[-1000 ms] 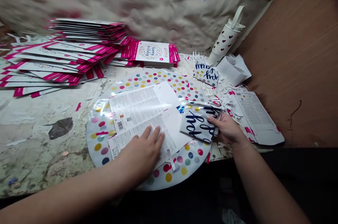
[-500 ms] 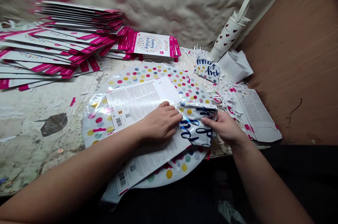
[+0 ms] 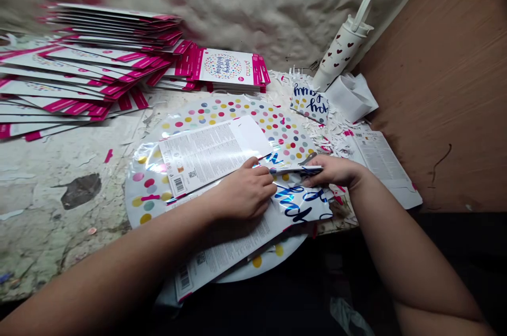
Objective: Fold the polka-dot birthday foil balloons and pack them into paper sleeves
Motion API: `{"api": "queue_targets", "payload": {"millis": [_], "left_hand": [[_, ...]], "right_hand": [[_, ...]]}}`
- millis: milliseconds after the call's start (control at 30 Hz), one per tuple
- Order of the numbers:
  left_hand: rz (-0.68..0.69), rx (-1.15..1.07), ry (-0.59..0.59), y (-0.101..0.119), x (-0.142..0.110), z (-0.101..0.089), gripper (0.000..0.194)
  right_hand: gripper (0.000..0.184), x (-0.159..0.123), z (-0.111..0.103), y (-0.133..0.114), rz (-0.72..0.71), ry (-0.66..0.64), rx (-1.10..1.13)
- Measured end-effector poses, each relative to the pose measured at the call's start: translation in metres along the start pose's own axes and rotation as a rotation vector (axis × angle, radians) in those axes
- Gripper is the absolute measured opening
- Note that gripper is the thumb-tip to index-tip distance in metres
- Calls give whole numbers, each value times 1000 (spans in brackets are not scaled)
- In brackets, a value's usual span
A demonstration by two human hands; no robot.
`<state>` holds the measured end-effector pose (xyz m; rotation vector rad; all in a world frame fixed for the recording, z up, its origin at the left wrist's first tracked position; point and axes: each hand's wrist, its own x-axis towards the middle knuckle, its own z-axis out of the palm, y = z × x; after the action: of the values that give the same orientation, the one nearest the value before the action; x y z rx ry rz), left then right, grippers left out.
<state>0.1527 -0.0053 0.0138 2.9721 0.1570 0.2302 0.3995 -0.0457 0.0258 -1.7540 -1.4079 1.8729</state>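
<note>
My right hand (image 3: 335, 171) pinches the folded edge of a foil balloon (image 3: 301, 204), white and shiny with large blue lettering. Part of the foil hangs below that edge, over printed card. My left hand (image 3: 247, 190) is closed, with its curled fingertips at the foil's left end. It rests on a lower printed card sleeve (image 3: 229, 246) with a barcode. Just above lies another card sleeve (image 3: 209, 148), its text side up. Both sleeves lie on a large round foil balloon (image 3: 273, 130) with coloured dots, partly hidden by my arm and the sleeves.
Piles of pink-and-white packs (image 3: 75, 72) stand at the back left, beside a neater stack (image 3: 229, 69). A folded foil packet (image 3: 311, 103), a heart-patterned bottle (image 3: 343, 50) and paper scraps (image 3: 336, 143) lie back right. Another sleeve (image 3: 384, 167) lies by the brown board (image 3: 443, 87).
My right hand has lifted and turned the folded foil's edge, which now shows edge-on, and lower foil has spread downward. My left hand stays nearly in place.
</note>
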Motion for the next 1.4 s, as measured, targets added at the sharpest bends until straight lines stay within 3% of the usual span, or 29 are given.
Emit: {"api": "queue_targets", "payload": {"millis": [67, 167, 267, 400, 500, 667, 800, 867, 1033, 1233, 1400], "left_hand": [[3, 10, -22, 0, 1, 2, 10], [-11, 30, -41, 1, 1, 4, 13], [-26, 39, -43, 0, 1, 3, 12], [-26, 38, -46, 0, 1, 1, 11], [-37, 26, -44, 0, 1, -1, 10], [-18, -13, -30, 1, -1, 0, 9], [-14, -29, -44, 2, -2, 0, 9], [-11, -27, -54, 3, -1, 0, 9], [-17, -17, -55, 5, -2, -2, 10], [-56, -17, -16, 0, -3, -3, 11], [-46, -21, 23, 0, -2, -5, 13]], "right_hand": [[24, 8, 6, 4, -6, 41, 151], [32, 24, 24, 9, -70, 223, 512], [33, 33, 42, 10, -112, 346, 651], [30, 27, 46, 3, -210, 384, 644], [31, 22, 39, -2, -192, 340, 658], [31, 27, 35, -8, -235, 415, 666], [40, 33, 31, -13, -179, 304, 644], [33, 38, 30, -17, -137, 264, 633], [27, 47, 30, -26, -146, 321, 606], [25, 30, 27, -32, -79, 285, 285], [22, 24, 39, -34, -94, 261, 294]]}}
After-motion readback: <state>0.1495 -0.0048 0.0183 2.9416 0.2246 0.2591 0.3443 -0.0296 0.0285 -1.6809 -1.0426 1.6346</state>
